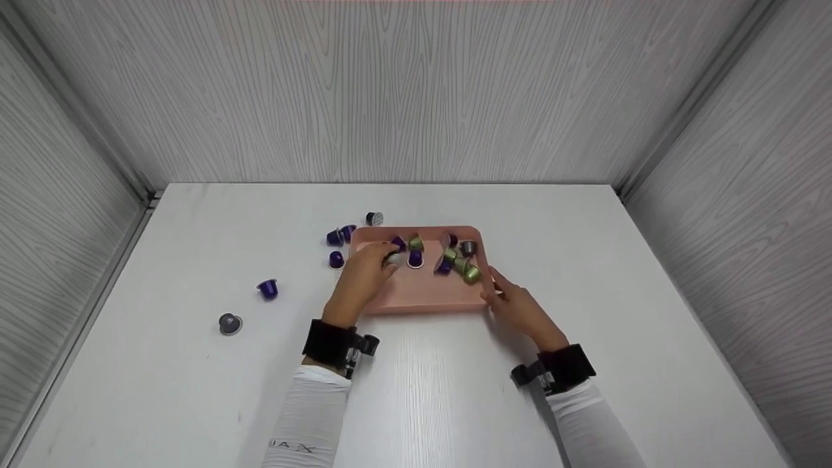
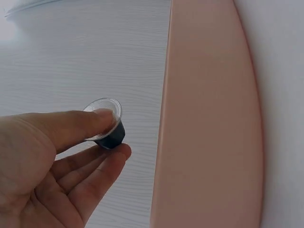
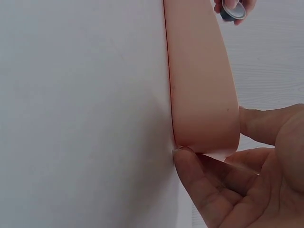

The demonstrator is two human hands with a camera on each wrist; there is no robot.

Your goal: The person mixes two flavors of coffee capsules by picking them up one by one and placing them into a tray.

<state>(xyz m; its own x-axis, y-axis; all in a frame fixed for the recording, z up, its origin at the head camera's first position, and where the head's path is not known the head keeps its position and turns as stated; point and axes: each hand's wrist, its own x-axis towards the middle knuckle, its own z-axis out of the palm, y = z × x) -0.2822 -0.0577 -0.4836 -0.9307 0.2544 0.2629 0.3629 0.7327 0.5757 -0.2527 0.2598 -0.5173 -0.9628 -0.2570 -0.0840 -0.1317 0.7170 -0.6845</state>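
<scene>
Over the left part of a shallow pink tray [image 1: 426, 294], my left hand [image 1: 363, 279] pinches a coffee capsule [image 2: 113, 137] between thumb and fingers. The capsule is dark with a silvery lid, and the thumb lies across that lid in the left wrist view. My right hand [image 1: 520, 311] holds the tray's near right corner, thumb at its rim and fingers at its underside in the right wrist view. Inside the tray lie several purple and green capsules, among them a purple one [image 1: 415, 259] near the left hand and a green one [image 1: 472, 274] by the right wall.
On the white table, left of the tray, are several loose purple capsules, such as one [image 1: 268, 289] lying farther out. A grey capsule [image 1: 230, 324] sits nearer the front left. Behind the tray is a dark capsule [image 1: 374, 218] with a pale lid. Grey wood-grain panels enclose the table.
</scene>
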